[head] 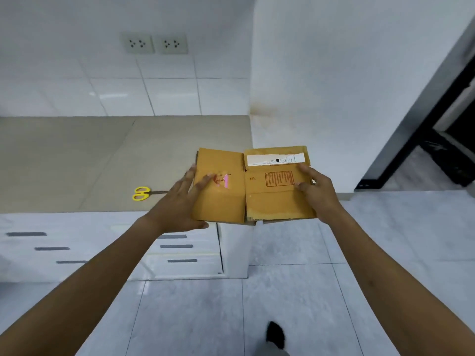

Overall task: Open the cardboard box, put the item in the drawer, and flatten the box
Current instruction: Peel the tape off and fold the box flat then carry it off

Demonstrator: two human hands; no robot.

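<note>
Flattened cardboard box [253, 185] is being held in the air past the 3 o'clock end of the surface [77, 155], above the floor. Left hand [183, 201] is gripping its 9 o'clock edge, fingers lying on top, thumb under. Right hand [314, 191] is gripping the 3 o'clock edge, thumb on the top face. Yellow scissors [144, 193] are lying on the surface at 9 o'clock of the box. Drawers [177, 246] are sitting closed below.
</note>
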